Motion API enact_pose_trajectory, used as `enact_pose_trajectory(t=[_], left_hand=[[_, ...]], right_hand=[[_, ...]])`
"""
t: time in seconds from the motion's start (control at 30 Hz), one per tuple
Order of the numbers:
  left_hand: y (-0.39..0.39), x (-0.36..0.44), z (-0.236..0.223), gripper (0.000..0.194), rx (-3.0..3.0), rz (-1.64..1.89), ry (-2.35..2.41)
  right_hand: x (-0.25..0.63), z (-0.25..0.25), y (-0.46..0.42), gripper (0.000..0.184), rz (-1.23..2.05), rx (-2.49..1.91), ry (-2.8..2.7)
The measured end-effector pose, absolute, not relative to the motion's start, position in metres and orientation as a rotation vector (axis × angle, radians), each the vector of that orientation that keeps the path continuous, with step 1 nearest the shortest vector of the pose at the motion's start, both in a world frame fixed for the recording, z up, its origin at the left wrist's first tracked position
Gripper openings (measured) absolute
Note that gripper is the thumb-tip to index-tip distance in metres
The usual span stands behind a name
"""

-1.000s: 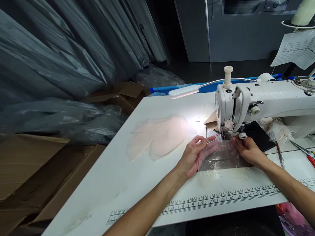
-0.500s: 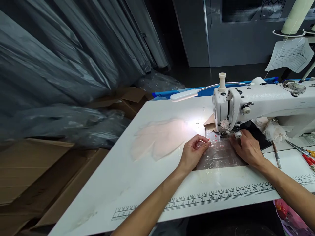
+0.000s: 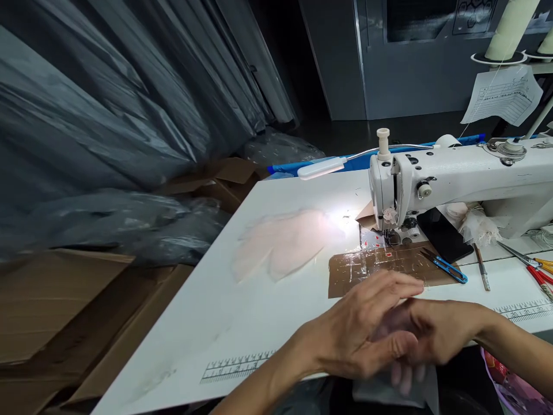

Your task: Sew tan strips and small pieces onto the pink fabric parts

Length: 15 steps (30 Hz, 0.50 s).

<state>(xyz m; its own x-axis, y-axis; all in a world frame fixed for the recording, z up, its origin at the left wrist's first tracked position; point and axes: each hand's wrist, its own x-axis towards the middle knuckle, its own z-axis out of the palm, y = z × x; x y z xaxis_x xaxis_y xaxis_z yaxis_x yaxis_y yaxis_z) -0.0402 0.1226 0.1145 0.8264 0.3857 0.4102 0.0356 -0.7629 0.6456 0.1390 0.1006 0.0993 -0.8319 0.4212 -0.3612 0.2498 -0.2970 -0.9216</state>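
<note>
My left hand is in front of the table's edge, fingers stretched out and thumb apart, overlapping my right hand. My right hand is blurred, and its fingers are partly hidden behind the left. Below both hands hangs a sheer pale fabric piece; which hand grips it is unclear. Blue thread snips lie on the brown taped sheet before the white sewing machine. Pale pink sheer fabric pieces rest on the table to the left.
A black phone lies beside the needle area. Further right are a seam ripper or brush-like tool and red-handled scissors. A lamp shines on the table. Cardboard boxes stand at left.
Both hands have drawn back from the needle area toward the table's front edge and come together. Sheer fabric no longer covers the brown sheet, and the blue snips now show there.
</note>
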Motion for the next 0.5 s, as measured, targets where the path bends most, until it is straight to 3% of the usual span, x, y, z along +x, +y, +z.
enact_pose_trajectory(t=[0.1, 0.23, 0.37, 0.5], left_hand=[[0.130, -0.057, 0.112, 0.035, 2.241, 0.444, 0.361], [0.141, -0.072, 0.110, 0.014, 2.107, 0.362, 0.551], [0.158, -0.072, 0.108, 0.022, 2.004, 0.516, 0.746], [0.179, -0.069, 0.094, 0.020, 1.961, 0.524, 1.144]], right_hand=[[0.151, 0.108, 0.097, 0.016, 2.516, -0.757, -1.778], [0.177, 0.105, 0.117, 0.018, 2.410, -0.934, -1.738], [0.187, 0.095, 0.149, 0.022, 1.971, -1.231, -1.693], [0.180, 0.087, 0.169, 0.022, 1.174, -1.741, -1.798]])
